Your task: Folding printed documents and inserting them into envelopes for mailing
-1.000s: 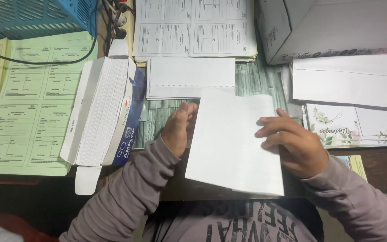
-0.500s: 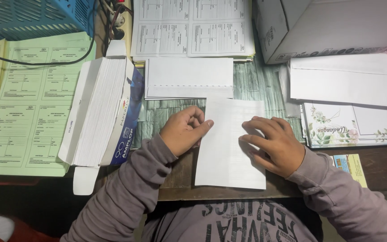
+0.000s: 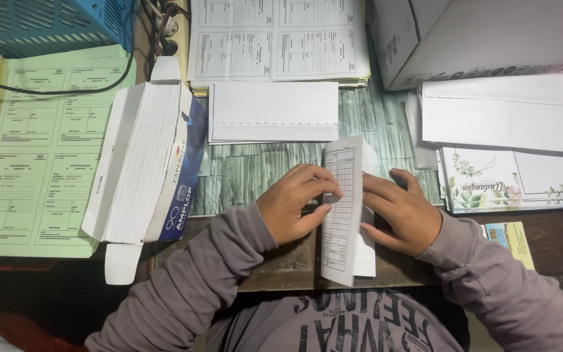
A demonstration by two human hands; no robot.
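A white printed sheet [image 3: 341,215] lies folded into a narrow upright strip at the desk's near edge, its printed table facing up. My left hand [image 3: 294,203] grips the strip's left flap, with fingers curled over it. My right hand [image 3: 402,212] presses flat on the right part of the same sheet. Both sleeves are grey-mauve.
An open box of white envelopes [image 3: 148,163] stands to the left, on green forms [image 3: 34,150]. White envelopes [image 3: 273,111] and printed forms [image 3: 278,39] lie behind. At right are more envelopes [image 3: 496,114], floral cards [image 3: 513,186], a cardboard box [image 3: 483,36]. A blue basket [image 3: 47,23] sits far left.
The sheet went from a wide half-fold held up in the air, down onto the desk, then folded over again into a narrow strip. My left hand moved right onto it.
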